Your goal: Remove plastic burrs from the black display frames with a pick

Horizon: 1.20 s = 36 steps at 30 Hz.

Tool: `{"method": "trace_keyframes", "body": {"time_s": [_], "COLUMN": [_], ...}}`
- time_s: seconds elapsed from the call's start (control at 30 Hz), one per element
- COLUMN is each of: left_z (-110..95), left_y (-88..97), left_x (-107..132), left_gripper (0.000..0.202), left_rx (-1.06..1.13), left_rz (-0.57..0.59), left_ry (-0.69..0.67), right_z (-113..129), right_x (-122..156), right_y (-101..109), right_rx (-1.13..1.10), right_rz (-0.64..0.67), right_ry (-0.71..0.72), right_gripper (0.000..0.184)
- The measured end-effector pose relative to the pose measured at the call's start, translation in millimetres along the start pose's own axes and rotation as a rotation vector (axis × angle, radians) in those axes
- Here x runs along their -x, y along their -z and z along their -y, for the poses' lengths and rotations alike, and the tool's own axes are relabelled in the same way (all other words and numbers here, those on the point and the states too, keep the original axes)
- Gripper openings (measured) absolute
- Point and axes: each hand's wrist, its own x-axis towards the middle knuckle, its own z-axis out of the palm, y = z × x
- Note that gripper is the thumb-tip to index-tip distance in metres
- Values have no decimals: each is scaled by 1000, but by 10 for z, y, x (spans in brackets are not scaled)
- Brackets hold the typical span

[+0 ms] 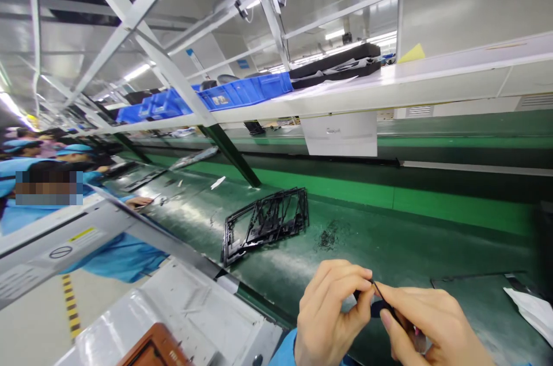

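Observation:
My left hand and my right hand are close together low in the view, above the green bench. Between their fingertips is a thin, dark, curved piece, which both hands pinch. Its full shape is hidden behind my fingers. Something small and pinkish shows under my right fingers, too covered to name. Beyond my left hand lies a scatter of small black bits. Farther left, several thin black rectangular frames rest in a leaning pile.
Near the right edge lie another thin dark frame and a white sheet. A shelf carrying blue bins spans the back. At lower left stand a grey machine and a reddish-brown tray; co-workers in blue sit beyond.

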Motion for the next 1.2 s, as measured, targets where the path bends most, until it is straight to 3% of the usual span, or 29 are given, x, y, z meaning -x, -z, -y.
{"method": "trace_keyframes", "body": {"time_s": [0.2,0.4,0.67,0.93,1.2], "left_z": [-45,62,84,-18,-8], "left_y": [-23,-89,-58,41,12], "left_x": [25,103,72,-30,18], "left_gripper": [23,18,18,14,18], "left_rx": [-71,-38,-10,-43,-69], "left_rz": [79,107,59,48,106], "left_ry": [22,21,24,10,13], "right_z": [-99,-50,-9,38,-64], "right_x": [58,-26,-43,-68,22], "right_y": [-112,-103,-47,-40,-187], "right_rx": [187,37,-181,-148,105], "right_rz": [-128,-81,-111,-124,-200], "right_ry": [196,130,24,71,213], "right_gripper": [42,22,25,25,31]}}
